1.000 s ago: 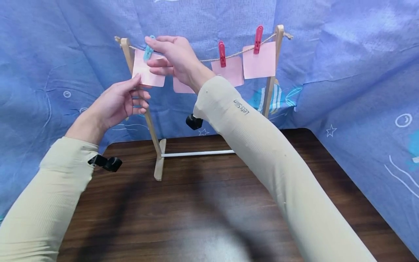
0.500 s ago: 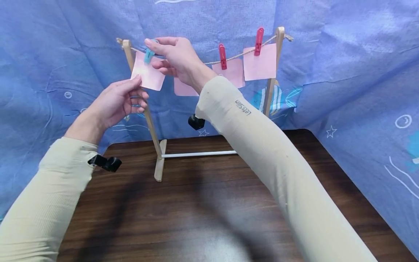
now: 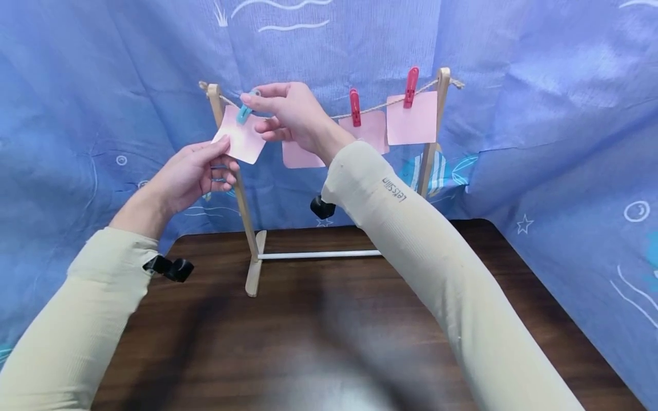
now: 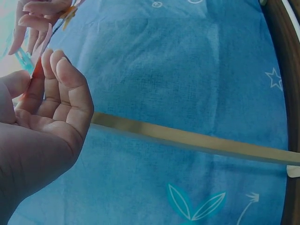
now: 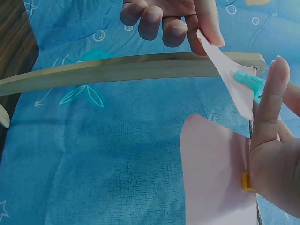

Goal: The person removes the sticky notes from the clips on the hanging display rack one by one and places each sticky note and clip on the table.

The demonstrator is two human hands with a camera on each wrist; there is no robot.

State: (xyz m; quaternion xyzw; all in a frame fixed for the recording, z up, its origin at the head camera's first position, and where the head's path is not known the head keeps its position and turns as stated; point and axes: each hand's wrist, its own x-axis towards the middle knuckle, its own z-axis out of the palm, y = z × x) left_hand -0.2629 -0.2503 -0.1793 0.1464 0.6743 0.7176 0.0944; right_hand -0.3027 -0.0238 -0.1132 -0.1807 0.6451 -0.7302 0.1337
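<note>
My left hand (image 3: 192, 178) pinches a square pink paper (image 3: 245, 140) at its lower left edge between thumb and fingers. The paper hangs tilted at the left end of a twine line (image 3: 377, 107). At the paper's top, my right hand (image 3: 303, 121) pinches a light blue clothespin (image 3: 244, 116) between thumb and index finger, the other fingers loosely bent. In the right wrist view the clothespin (image 5: 250, 80) overlaps the paper's edge (image 5: 229, 77) close to the twine. Beside it hangs a second pink paper (image 5: 213, 178) with a yellow-orange clothespin (image 5: 246, 181), mostly hidden behind my right hand.
Two more pink papers hang on the right, under a red clothespin (image 3: 355, 108) and another red clothespin (image 3: 411, 88). Wooden posts (image 3: 247, 214) with a white crossbar (image 3: 319, 254) carry the line on a dark wood table (image 3: 288, 319). A blue patterned cloth (image 3: 555, 114) hangs behind.
The head view has shifted, so the scene sits lower in it. The paper has tilted further, its lower part swinging left. Both hands keep their pinch on the paper and the blue clothespin.
</note>
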